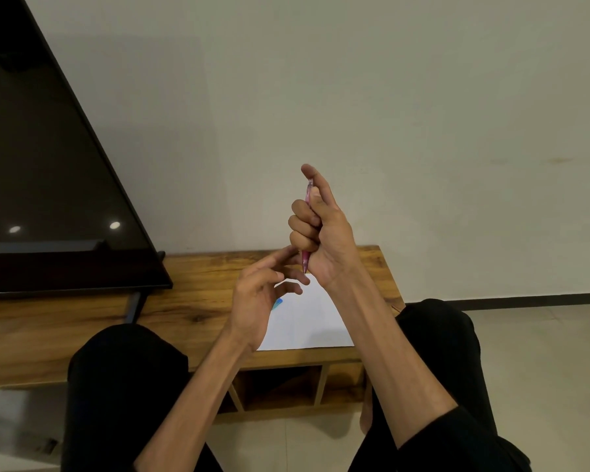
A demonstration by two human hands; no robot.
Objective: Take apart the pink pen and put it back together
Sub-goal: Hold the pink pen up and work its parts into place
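The pink pen (305, 260) stands upright in the air above the bench, gripped in my right hand (324, 233). Its top end pokes out by my raised index finger and its lower end sticks out below my fist. Most of the barrel is hidden by my curled fingers. My left hand (263, 294) hovers just below and to the left, fingers apart, with the fingertips close to the pen's lower tip. I cannot tell whether those fingertips touch the tip or hold a small part.
A white sheet of paper (307, 321) lies on the low wooden bench (201, 294), with a small blue-green object (277, 304) on it behind my left hand. A dark TV screen (48, 165) stands at the left. My knees in black trousers flank the bench.
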